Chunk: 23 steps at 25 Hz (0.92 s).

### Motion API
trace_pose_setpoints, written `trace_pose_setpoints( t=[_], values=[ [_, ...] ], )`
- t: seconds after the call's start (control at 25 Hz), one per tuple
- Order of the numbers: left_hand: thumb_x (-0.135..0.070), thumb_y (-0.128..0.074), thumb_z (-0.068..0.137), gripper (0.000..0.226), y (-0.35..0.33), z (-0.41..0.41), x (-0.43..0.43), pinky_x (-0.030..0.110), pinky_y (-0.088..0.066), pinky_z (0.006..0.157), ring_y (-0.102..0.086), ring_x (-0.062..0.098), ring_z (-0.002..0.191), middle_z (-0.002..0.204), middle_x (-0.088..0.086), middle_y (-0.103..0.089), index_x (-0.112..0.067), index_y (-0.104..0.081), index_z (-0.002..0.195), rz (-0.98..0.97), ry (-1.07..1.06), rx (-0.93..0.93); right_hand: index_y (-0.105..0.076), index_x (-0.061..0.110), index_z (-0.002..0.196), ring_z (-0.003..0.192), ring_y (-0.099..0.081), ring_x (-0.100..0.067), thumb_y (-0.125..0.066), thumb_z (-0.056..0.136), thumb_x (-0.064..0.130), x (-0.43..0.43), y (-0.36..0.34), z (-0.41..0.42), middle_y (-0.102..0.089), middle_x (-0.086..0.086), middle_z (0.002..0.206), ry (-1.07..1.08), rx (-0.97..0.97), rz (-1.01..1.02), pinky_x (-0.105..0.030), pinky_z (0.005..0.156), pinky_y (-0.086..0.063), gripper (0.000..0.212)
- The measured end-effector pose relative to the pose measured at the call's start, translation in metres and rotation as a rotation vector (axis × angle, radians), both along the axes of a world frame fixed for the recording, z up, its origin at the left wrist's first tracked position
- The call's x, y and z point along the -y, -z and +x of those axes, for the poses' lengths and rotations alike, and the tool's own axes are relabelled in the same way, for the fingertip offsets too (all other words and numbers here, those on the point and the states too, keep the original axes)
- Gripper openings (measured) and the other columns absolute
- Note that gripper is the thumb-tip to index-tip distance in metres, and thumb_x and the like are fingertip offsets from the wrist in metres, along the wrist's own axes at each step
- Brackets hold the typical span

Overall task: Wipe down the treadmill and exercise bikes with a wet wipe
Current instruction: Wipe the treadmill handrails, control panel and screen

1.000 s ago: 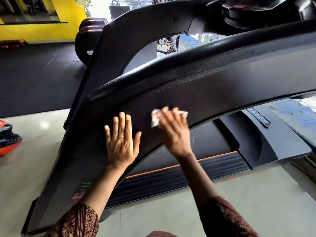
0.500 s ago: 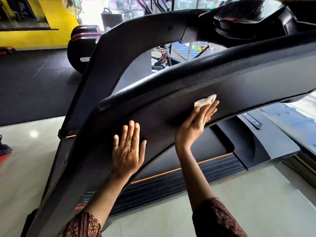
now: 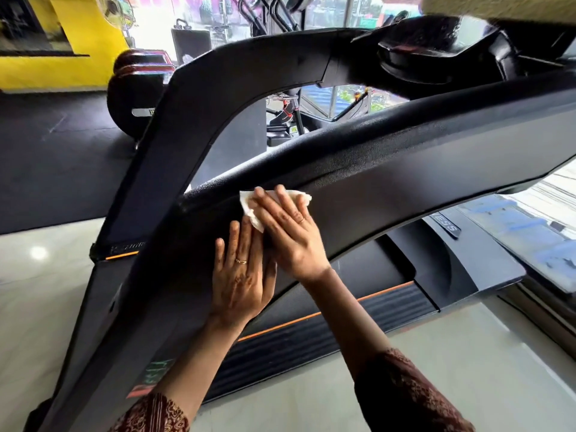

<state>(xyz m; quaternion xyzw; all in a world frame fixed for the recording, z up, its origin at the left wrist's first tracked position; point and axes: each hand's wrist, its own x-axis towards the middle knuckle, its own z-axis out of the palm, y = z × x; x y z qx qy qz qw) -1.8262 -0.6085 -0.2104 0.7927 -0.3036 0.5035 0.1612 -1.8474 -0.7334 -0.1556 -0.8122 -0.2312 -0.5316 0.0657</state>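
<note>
The treadmill's black side arm (image 3: 405,182) arcs across the view from lower left to upper right. My right hand (image 3: 288,232) lies flat on it with straight fingers and presses a white wet wipe (image 3: 247,202) against the panel; the wipe shows at both sides of the fingers. My left hand (image 3: 241,275) rests flat on the same arm just below, its fingertips close to the wipe and its thumb side tucked under my right wrist. The treadmill deck (image 3: 343,325) with an orange stripe lies beneath the arm.
The treadmill console (image 3: 436,54) sits at the top right. An exercise bike (image 3: 290,120) stands behind, seen through the gap between the arms. A black floor mat (image 3: 46,157) lies at the left and pale tiled floor (image 3: 467,353) at the bottom. A yellow wall (image 3: 78,70) stands far left.
My right hand has slid the wipe back down and to the left along the arm, ending beside my left hand. The left hand has stayed flat on the arm.
</note>
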Motion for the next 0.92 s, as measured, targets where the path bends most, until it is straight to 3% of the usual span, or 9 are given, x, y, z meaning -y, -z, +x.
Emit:
trace_pose_setpoints(
  t=[0.08, 0.2, 0.24, 0.4, 0.52, 0.64, 0.72, 0.84, 0.92],
  values=[
    [-0.037, -0.03, 0.098, 0.062, -0.004, 0.001, 0.001, 0.036, 0.001, 0.118, 0.001, 0.017, 0.146, 0.159, 0.002, 0.008, -0.009, -0.011, 0.15, -0.008, 0.006, 0.012, -0.05, 0.004, 0.125, 0.133, -0.038, -0.03, -0.031, 0.097, 0.013, 0.022, -0.02, -0.002, -0.055, -0.017, 0.133, 0.108, 0.025, 0.014, -0.036, 0.111, -0.021, 0.035],
    [-0.038, -0.037, 0.093, 0.072, -0.018, 0.001, 0.013, 0.036, 0.001, 0.118, 0.0, 0.015, 0.146, 0.159, -0.002, 0.007, -0.013, -0.004, 0.151, -0.058, 0.005, 0.007, -0.055, 0.0, 0.123, 0.132, -0.037, -0.034, -0.035, 0.096, 0.009, 0.06, -0.053, -0.006, -0.055, -0.019, 0.131, 0.322, 0.088, 0.534, -0.038, 0.113, -0.014, 0.035],
    [-0.039, -0.038, 0.092, 0.073, -0.02, 0.0, 0.02, 0.036, 0.001, 0.118, -0.001, 0.016, 0.146, 0.159, -0.002, 0.006, -0.013, -0.005, 0.151, -0.083, 0.0, 0.008, -0.056, 0.0, 0.123, 0.131, -0.039, -0.035, -0.039, 0.094, 0.009, 0.054, -0.06, -0.005, -0.056, -0.019, 0.13, 0.338, 0.11, 0.596, -0.04, 0.114, -0.013, 0.034],
    [-0.041, -0.034, 0.094, 0.066, -0.025, 0.002, 0.042, 0.04, 0.0, 0.118, -0.002, 0.017, 0.147, 0.159, -0.002, 0.005, -0.012, -0.014, 0.149, -0.143, -0.041, 0.012, -0.065, 0.004, 0.115, 0.12, -0.054, -0.034, -0.048, 0.089, 0.02, 0.014, -0.067, 0.0, -0.064, -0.014, 0.119, 0.165, -0.034, 0.05, -0.047, 0.11, -0.023, 0.035],
    [-0.04, -0.038, 0.093, 0.074, -0.024, -0.001, 0.048, 0.04, 0.004, 0.117, 0.001, 0.018, 0.147, 0.159, -0.003, 0.007, -0.014, -0.002, 0.151, -0.193, -0.061, -0.005, -0.065, 0.004, 0.113, 0.122, -0.053, -0.032, -0.046, 0.091, 0.019, 0.078, -0.081, -0.004, -0.064, -0.013, 0.12, 0.347, 0.034, 0.212, -0.046, 0.112, -0.02, 0.032],
    [-0.041, -0.035, 0.094, 0.073, -0.024, -0.004, 0.054, 0.038, 0.006, 0.118, 0.004, 0.018, 0.146, 0.159, -0.003, 0.009, -0.013, 0.002, 0.151, -0.217, -0.067, -0.017, -0.053, 0.001, 0.129, 0.139, -0.028, -0.032, -0.034, 0.101, 0.018, 0.104, -0.053, -0.013, -0.048, -0.016, 0.138, 0.371, 0.155, 0.48, -0.044, 0.115, -0.01, 0.037],
    [-0.042, -0.031, 0.097, 0.071, -0.024, -0.004, 0.058, 0.037, 0.007, 0.118, 0.007, 0.018, 0.146, 0.159, -0.003, 0.012, -0.013, 0.004, 0.151, -0.199, -0.076, -0.018, -0.044, 0.006, 0.134, 0.145, -0.013, -0.024, -0.035, 0.1, 0.014, 0.08, -0.016, -0.011, -0.039, -0.008, 0.141, 0.216, 0.081, 0.314, -0.041, 0.117, -0.008, 0.036],
    [-0.042, -0.027, 0.099, 0.067, -0.023, -0.004, 0.061, 0.033, 0.006, 0.118, 0.009, 0.017, 0.146, 0.158, -0.003, 0.014, -0.014, 0.005, 0.151, -0.167, -0.059, -0.025, -0.044, 0.015, 0.135, 0.143, -0.022, -0.016, -0.04, 0.097, 0.017, 0.101, 0.011, -0.018, -0.039, -0.001, 0.144, 0.125, 0.0, -0.052, -0.037, 0.113, -0.019, 0.038],
    [-0.041, -0.025, 0.1, 0.064, -0.021, -0.006, 0.067, 0.033, 0.005, 0.118, 0.008, 0.017, 0.146, 0.158, -0.002, 0.014, -0.015, 0.004, 0.151, -0.101, -0.043, -0.006, -0.039, 0.01, 0.136, 0.142, -0.018, -0.017, -0.032, 0.101, 0.02, 0.14, 0.005, -0.02, -0.036, -0.01, 0.148, 0.25, 0.023, 0.175, -0.044, 0.112, -0.02, 0.037]
  ],
)
